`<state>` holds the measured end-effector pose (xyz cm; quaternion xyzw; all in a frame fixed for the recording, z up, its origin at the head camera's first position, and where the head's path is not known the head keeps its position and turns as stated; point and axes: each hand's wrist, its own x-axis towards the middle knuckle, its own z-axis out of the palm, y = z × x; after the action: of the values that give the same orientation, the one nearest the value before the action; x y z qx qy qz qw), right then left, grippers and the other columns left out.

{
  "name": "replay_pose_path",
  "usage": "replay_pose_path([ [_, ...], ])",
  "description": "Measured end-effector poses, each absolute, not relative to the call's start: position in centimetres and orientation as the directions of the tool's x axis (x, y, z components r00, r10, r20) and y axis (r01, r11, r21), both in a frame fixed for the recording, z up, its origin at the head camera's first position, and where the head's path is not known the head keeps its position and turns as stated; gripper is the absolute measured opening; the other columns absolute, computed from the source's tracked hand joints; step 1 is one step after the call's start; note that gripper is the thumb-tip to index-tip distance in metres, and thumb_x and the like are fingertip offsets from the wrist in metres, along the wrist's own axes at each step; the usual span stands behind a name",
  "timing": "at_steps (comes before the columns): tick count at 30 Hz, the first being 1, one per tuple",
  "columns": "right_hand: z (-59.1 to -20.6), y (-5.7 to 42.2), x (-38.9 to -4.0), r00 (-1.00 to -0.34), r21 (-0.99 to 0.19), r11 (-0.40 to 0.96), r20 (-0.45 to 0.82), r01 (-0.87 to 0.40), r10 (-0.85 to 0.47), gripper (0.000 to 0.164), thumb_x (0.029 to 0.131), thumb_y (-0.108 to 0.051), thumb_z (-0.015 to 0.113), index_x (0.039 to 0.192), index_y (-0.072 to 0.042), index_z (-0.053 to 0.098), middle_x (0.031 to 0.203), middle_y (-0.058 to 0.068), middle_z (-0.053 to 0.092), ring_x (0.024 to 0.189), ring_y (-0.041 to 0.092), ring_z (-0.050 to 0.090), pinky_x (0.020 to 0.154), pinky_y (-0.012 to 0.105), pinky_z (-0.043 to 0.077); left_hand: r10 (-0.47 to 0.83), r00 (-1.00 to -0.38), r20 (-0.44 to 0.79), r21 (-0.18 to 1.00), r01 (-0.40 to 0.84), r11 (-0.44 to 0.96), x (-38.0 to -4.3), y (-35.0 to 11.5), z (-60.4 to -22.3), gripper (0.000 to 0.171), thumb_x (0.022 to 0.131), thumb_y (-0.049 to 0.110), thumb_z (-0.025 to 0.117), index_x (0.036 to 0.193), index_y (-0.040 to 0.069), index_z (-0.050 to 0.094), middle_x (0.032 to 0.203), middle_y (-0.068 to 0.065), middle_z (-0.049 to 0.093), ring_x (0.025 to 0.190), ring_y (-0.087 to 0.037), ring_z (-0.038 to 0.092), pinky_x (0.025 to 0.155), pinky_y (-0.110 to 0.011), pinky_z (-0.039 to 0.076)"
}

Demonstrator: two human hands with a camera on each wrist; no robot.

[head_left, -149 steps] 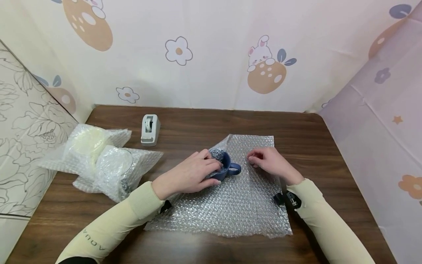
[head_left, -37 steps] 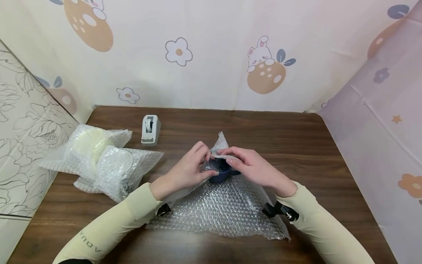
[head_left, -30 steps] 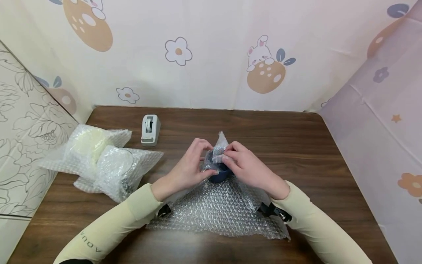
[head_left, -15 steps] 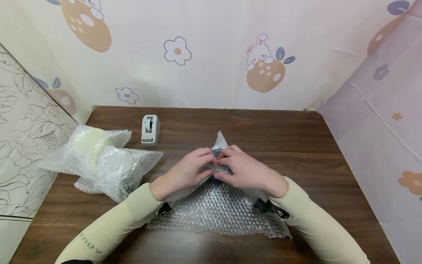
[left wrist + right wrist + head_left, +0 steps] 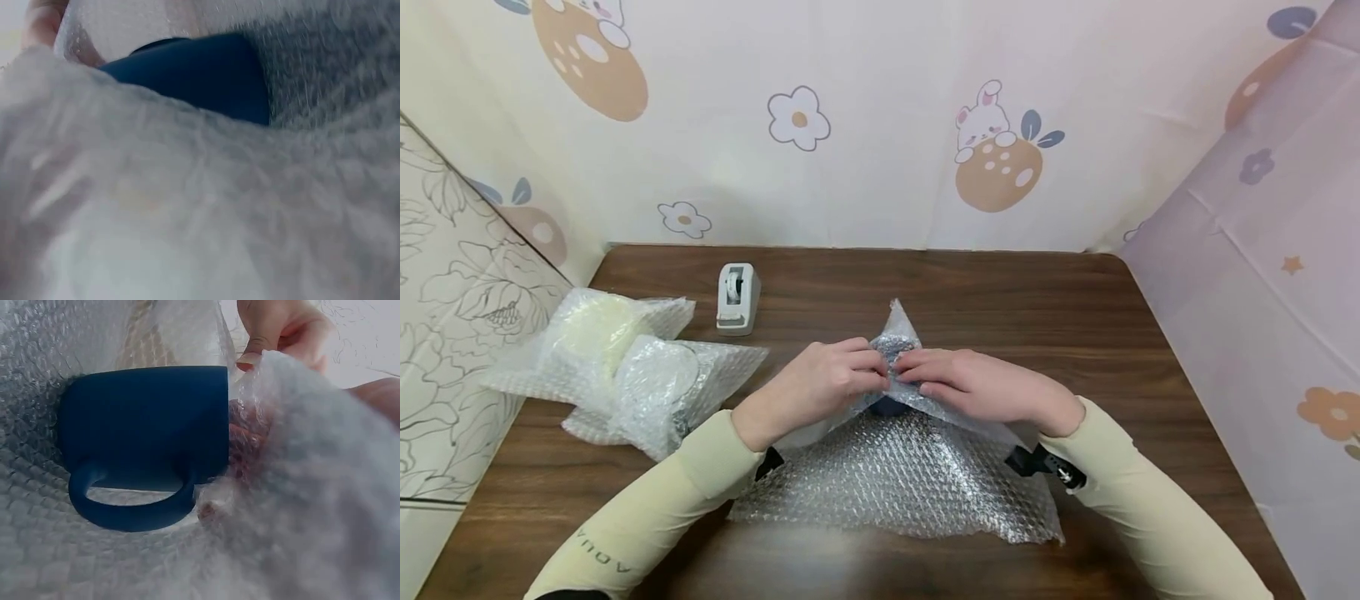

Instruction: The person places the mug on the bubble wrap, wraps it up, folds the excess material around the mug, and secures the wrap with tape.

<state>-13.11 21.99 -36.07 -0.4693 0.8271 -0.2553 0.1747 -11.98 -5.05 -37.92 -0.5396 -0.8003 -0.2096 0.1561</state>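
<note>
A dark blue mug [image 5: 889, 407] stands mid-table on a sheet of bubble wrap [image 5: 895, 479], two flaps of it drawn in over the top. Its handle shows in the right wrist view, where the mug [image 5: 144, 425] appears sideways. My left hand [image 5: 820, 379] pinches the wrap at the mug's rim, thumb on the wrap edge in the right wrist view. My right hand [image 5: 981, 385] lays its extended fingers on the folded wrap over the mug's mouth. In the left wrist view, wrap hides most of the mug [image 5: 200, 75].
Two bubble-wrapped bundles [image 5: 658, 379] lie at the table's left, one partly over the other. Behind them, toward the back edge, stands a white tape dispenser [image 5: 738, 298]. Patterned cloth hangs behind the brown wooden table [image 5: 1015, 292] and at its right.
The right hand has brought the right side of the wrap over the mug, covering its mouth. The left hand has shifted from inside the mug to the gathered wrap above it.
</note>
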Motion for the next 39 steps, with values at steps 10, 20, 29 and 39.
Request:
replay_pose_path([
  [10, -32.9, 25.3, -13.5, -0.458, -0.692, 0.4, -0.112, -0.602, -0.882, 0.045, 0.104, -0.013, 0.052, 0.148, -0.011, 0.047, 0.149, 0.0, 0.049, 0.134, 0.019, 0.047, 0.105, 0.041, 0.042, 0.828, -0.334, 0.45, 0.2, 0.942, 0.27, -12.1, -5.3, -38.3, 0.021, 0.084, -0.008, 0.074, 0.091, 0.012, 0.075, 0.101, 0.002, 0.064, 0.096, -0.012, 0.056, 0.076, -0.018, 0.051],
  [20, -35.1, 23.8, -14.4, -0.47, -0.437, 0.358, 0.179, -0.825, -0.864, 0.03, 0.09, 0.002, 0.07, 0.117, -0.009, 0.073, 0.124, 0.003, 0.068, 0.12, 0.02, 0.059, 0.097, 0.041, 0.049, 0.811, -0.384, 0.441, 0.272, 0.919, 0.287, -12.3, -5.1, -38.7, 0.033, 0.078, -0.021, 0.06, 0.089, 0.01, 0.062, 0.099, 0.0, 0.058, 0.093, -0.015, 0.053, 0.082, -0.021, 0.046],
  [29, -37.1, 22.3, -12.9, -0.433, -0.211, 0.41, 0.073, -0.887, -0.899, 0.047, 0.09, 0.005, 0.064, 0.135, -0.01, 0.063, 0.139, 0.003, 0.059, 0.138, 0.024, 0.044, 0.111, 0.054, 0.032, 0.834, -0.45, 0.32, 0.199, 0.892, 0.405, -11.9, -5.1, -38.1, 0.016, 0.089, 0.002, 0.061, 0.1, 0.014, 0.063, 0.107, 0.002, 0.063, 0.103, -0.015, 0.059, 0.098, -0.031, 0.046],
  [39, -37.8, 20.8, -12.1, -0.438, -0.045, 0.437, 0.047, -0.899, -0.898, 0.048, 0.091, 0.007, 0.064, 0.136, -0.01, 0.061, 0.139, 0.005, 0.059, 0.135, 0.023, 0.046, 0.112, 0.05, 0.032, 0.857, -0.508, 0.09, 0.164, 0.856, 0.49, -11.7, -5.0, -37.4, 0.034, 0.092, 0.026, 0.057, 0.124, 0.014, 0.059, 0.12, 0.001, 0.064, 0.122, -0.015, 0.054, 0.117, -0.047, 0.021],
])
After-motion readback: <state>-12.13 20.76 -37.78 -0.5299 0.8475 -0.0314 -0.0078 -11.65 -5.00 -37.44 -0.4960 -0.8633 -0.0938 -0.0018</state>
